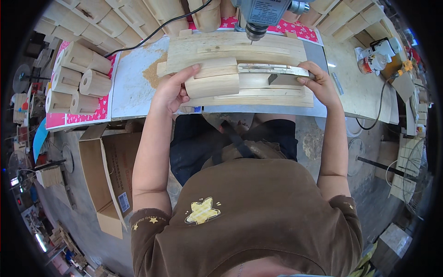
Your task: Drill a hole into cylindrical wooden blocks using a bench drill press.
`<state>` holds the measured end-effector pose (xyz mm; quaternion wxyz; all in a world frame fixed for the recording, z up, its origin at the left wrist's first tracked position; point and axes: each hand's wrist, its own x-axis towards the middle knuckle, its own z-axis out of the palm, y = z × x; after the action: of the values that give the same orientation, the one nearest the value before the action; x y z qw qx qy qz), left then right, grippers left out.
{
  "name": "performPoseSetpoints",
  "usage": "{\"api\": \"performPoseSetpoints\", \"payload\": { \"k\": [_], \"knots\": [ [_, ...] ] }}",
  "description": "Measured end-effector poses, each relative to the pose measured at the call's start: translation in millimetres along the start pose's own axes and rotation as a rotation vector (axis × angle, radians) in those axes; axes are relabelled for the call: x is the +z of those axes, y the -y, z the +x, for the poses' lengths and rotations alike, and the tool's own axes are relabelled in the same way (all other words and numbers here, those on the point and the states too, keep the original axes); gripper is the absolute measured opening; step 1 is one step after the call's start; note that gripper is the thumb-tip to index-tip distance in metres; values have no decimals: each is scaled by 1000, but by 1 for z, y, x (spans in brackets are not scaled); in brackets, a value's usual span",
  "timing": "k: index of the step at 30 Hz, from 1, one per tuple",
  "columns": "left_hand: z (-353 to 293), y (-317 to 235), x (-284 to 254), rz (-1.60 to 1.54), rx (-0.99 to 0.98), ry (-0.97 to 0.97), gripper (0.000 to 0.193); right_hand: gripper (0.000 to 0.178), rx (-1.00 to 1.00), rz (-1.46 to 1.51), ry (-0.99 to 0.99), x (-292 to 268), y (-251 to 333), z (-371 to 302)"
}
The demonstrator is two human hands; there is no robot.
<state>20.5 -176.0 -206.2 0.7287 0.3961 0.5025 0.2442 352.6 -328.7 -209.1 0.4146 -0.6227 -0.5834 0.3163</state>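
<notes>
My left hand (pixel 176 87) is closed around the left end of a pale wooden cylinder (pixel 213 79), with the thumb along its top. The cylinder lies sideways above a wooden board (pixel 235 46) on the bench. My right hand (pixel 320 84) pinches the right end of a shiny metal jig (pixel 274 69), a long strip with a small upright plate under it. The jig's left end meets the cylinder's right end; whether it reaches inside cannot be seen. Behind the board hangs a drill press (pixel 261 16) with its chuck and a thin bit pointing down.
Several wooden cylinders (pixel 94 83) are stacked at the bench's left, and more (pixel 101 21) line the back. A black cable (pixel 152 33) crosses the back left. Sawdust (pixel 154 69) lies beside the board. A white jar (pixel 373 63) stands at right. An open cardboard box (pixel 108 171) is on the floor.
</notes>
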Motion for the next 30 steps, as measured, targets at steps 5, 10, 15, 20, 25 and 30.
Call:
{"api": "performPoseSetpoints", "payload": {
  "k": [5, 10, 15, 20, 25, 30],
  "knots": [
    [0, -11, 5, 113, -43, 12, 40, 23, 6, 22, 10, -4, 0, -5],
    [-4, -13, 14, 181, -31, 1, 43, 23, -9, -28, 47, -6, 2, -4],
    [-6, 4, 53, 79, -35, 60, 44, 23, -39, -78, 57, 14, 7, 11],
    [3, 33, 39, -302, -33, 151, 45, 23, -24, -170, -50, 23, 5, 8],
    [14, 67, 38, 814, 1181, -107, 56, 40, -172, -565, -437, 31, -7, 1],
    [35, 69, 47, 979, 972, -265, 65, 43, -33, -442, -452, 41, -11, 31]
  ]
}}
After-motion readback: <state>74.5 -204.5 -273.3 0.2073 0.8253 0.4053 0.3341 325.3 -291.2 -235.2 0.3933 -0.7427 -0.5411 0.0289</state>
